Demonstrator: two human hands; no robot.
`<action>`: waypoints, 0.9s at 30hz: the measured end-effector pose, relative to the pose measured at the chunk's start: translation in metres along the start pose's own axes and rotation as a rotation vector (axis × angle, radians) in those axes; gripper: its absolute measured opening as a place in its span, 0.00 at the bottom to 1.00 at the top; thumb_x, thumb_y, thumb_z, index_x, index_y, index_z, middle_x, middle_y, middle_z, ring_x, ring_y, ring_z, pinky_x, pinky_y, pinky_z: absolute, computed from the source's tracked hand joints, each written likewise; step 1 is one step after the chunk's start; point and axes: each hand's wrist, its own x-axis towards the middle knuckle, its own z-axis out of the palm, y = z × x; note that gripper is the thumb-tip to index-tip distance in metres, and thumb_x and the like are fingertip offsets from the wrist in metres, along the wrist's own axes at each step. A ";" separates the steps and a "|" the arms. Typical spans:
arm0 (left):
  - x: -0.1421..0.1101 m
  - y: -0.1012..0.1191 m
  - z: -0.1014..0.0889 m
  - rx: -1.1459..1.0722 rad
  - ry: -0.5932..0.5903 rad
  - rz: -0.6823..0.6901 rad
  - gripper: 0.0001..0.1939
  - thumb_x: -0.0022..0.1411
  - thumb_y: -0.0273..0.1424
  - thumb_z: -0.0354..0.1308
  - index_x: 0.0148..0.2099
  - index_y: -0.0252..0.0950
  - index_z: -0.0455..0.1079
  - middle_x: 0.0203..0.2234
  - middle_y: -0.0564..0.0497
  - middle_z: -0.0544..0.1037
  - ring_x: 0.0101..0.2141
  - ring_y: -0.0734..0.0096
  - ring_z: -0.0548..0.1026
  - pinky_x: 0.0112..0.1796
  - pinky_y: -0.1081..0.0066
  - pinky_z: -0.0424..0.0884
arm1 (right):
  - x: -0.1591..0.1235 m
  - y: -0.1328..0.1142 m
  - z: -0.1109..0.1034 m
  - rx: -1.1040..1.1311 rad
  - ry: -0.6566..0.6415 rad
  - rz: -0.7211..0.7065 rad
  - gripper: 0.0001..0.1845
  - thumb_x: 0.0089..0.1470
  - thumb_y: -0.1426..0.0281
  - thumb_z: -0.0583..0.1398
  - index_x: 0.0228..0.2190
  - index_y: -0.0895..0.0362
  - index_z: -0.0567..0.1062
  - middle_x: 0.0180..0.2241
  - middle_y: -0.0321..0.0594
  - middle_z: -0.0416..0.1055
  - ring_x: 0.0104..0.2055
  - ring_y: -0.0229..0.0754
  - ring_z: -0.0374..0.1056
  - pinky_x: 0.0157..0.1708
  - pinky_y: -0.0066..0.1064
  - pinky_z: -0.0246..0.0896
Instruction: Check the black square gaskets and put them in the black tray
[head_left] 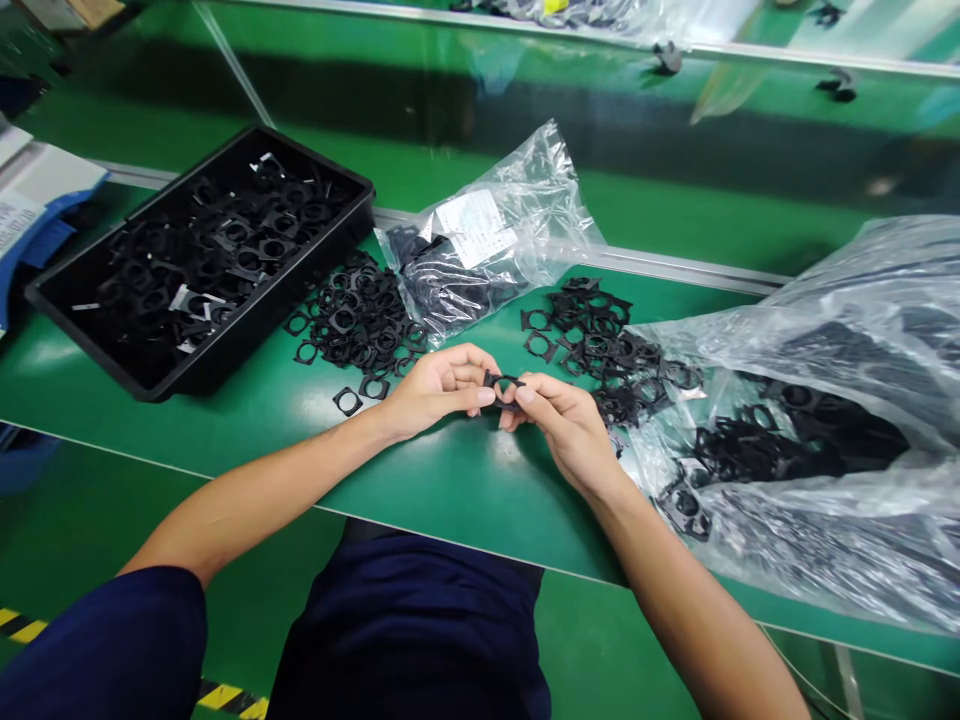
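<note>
Between my two hands, above the green table (450, 480), is a small black plastic part with a round hole (504, 380). My left hand (450, 385) pinches its left end between thumb and fingers. The other end is gripped by my right hand (566, 420), thumb on top. Just behind my left hand lies a heap of similar black ring parts (360, 315), a few of them loose at its near edge. A second heap (600, 340) spreads behind and beside my right hand.
A black tray (255, 290) full of black parts stands at the left. A clear labelled bag (525, 215) with parts lies at the back, against a metal rail. On the right a large open plastic bag (825, 520) holds more parts. The table's front edge runs before my lap.
</note>
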 end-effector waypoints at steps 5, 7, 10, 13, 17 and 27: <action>0.000 -0.003 0.000 -0.020 0.025 0.022 0.21 0.54 0.41 0.72 0.42 0.34 0.73 0.29 0.50 0.80 0.28 0.76 0.74 0.31 0.75 0.72 | 0.000 0.002 -0.001 -0.002 -0.001 -0.014 0.17 0.55 0.54 0.67 0.29 0.56 0.78 0.24 0.35 0.74 0.26 0.36 0.70 0.32 0.29 0.68; 0.000 -0.003 0.000 -0.041 0.033 0.018 0.21 0.53 0.41 0.73 0.42 0.33 0.73 0.29 0.50 0.79 0.28 0.77 0.74 0.31 0.76 0.73 | 0.000 0.002 -0.001 -0.002 0.001 -0.017 0.17 0.55 0.54 0.67 0.29 0.56 0.78 0.24 0.35 0.74 0.26 0.36 0.70 0.32 0.29 0.67; 0.000 -0.001 0.000 -0.057 0.027 0.008 0.20 0.53 0.39 0.73 0.42 0.33 0.74 0.29 0.51 0.79 0.28 0.77 0.74 0.32 0.76 0.73 | 0.000 0.003 -0.001 -0.006 0.006 -0.012 0.17 0.56 0.54 0.67 0.28 0.56 0.78 0.24 0.34 0.74 0.26 0.36 0.70 0.32 0.29 0.66; 0.000 -0.001 0.000 -0.063 0.026 0.001 0.20 0.53 0.39 0.73 0.42 0.32 0.74 0.29 0.50 0.79 0.28 0.77 0.75 0.32 0.75 0.73 | -0.001 0.002 -0.001 -0.023 0.020 -0.006 0.18 0.56 0.53 0.67 0.28 0.56 0.77 0.24 0.35 0.74 0.26 0.36 0.69 0.33 0.29 0.66; 0.000 -0.001 0.001 -0.072 0.038 -0.008 0.19 0.53 0.38 0.73 0.41 0.31 0.74 0.29 0.50 0.80 0.26 0.77 0.75 0.31 0.75 0.72 | -0.001 0.001 0.000 -0.038 0.022 -0.011 0.19 0.55 0.52 0.67 0.28 0.56 0.77 0.23 0.34 0.73 0.26 0.36 0.69 0.33 0.29 0.66; 0.001 0.002 0.002 -0.109 0.049 -0.023 0.19 0.51 0.37 0.74 0.39 0.31 0.74 0.29 0.49 0.82 0.24 0.79 0.73 0.29 0.76 0.70 | -0.003 -0.001 0.003 -0.097 0.075 -0.013 0.22 0.52 0.49 0.67 0.28 0.55 0.78 0.23 0.35 0.73 0.25 0.37 0.68 0.32 0.31 0.68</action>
